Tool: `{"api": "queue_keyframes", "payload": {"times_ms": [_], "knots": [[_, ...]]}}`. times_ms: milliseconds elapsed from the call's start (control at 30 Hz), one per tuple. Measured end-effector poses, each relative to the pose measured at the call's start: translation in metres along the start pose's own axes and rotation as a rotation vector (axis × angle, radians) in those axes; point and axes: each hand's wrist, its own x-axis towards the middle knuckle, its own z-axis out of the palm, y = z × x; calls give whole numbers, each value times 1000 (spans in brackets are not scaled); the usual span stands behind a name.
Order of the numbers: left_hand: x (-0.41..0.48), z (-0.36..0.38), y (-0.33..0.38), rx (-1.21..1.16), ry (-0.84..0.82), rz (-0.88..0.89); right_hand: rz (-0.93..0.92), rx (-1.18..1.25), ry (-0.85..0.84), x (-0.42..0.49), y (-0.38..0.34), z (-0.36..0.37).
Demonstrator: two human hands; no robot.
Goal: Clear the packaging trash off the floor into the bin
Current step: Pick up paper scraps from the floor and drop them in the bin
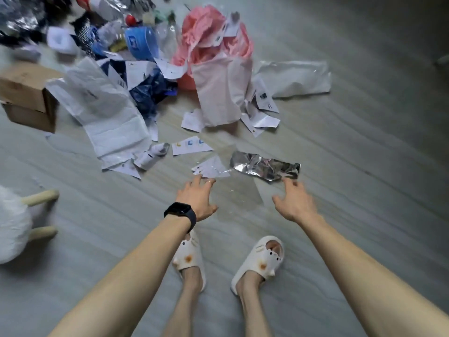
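A room in a home: grey wood-look floor, cat-faced house slippers on the feet, a fluffy white stool on wooden legs, torn mailer bags beside a cardboard box.

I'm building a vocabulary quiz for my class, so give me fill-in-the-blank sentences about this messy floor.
1. The left hand has a black ____ on its wrist.
2. The right hand is stretched toward a crumpled ____ foil wrapper.
3. The cardboard box lies to the person's ____.
Missing words: watch, silver, left.
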Motion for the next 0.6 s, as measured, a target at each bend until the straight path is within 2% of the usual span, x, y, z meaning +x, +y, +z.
{"api": "queue_keyframes", "payload": {"times_ms": [200,267,367,433,533,600], "knots": [[102,78,11,56,10,-7,-40,-31,57,112,6,53],[123,93,13,26,67,3,-45,-43,94,136,8,65],[130,98,11,-44,221,38,-35,-42,115,151,15,82],[118,91,10,-148,256,49,-12,-41,103,145,22,89],[96,71,5,-281,300,41,17,-4,228,133,24,84],[91,57,0,-303,317,47,24,26,237,136,21,77]]}}
